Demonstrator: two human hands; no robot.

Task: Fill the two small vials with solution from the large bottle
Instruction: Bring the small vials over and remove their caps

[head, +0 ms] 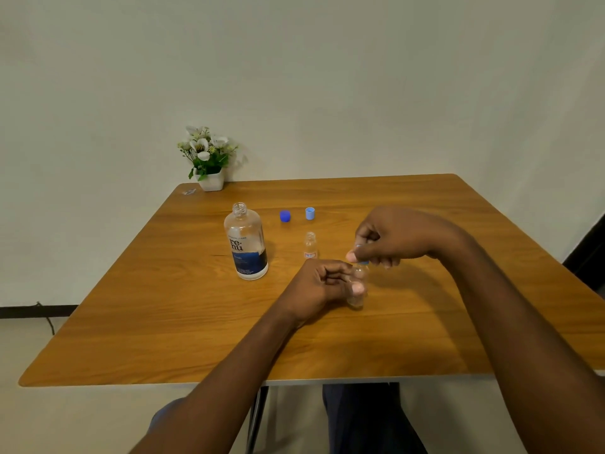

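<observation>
Vial (359, 273): small, clear, upright, base on or just above the worktop (196, 322), can't tell which. Left hand (319, 286) holds it, fingers (357, 287) curled round the body. Right hand (386, 239) sits directly above, its fingers (352, 256) pinching a blue cap (362, 262) at the vial's neck. Can't tell if the cap is going on or coming off. Fill level unreadable.

Second vial (310, 245): uncapped, upright, just beyond the left fingers, untouched. Bottle (246, 245): open, upright, well to the left of the left fingers, clear with a dark label.

Dark cap (285, 216) and pale cap (310, 213): side by side past the second vial, well apart from both hands. Flowers (209, 158) at the far corner.

Handling, my guess: the vial is light, stiff and smooth, so it tips easily and gets slippery if wet. Best held round the body as the left fingers do now, with the cap taken by its side wall. The bottle is heavier, so grip it mid-body at the label. Its mouth is wide against the vial's narrow neck, so pour slowly or it spills.
</observation>
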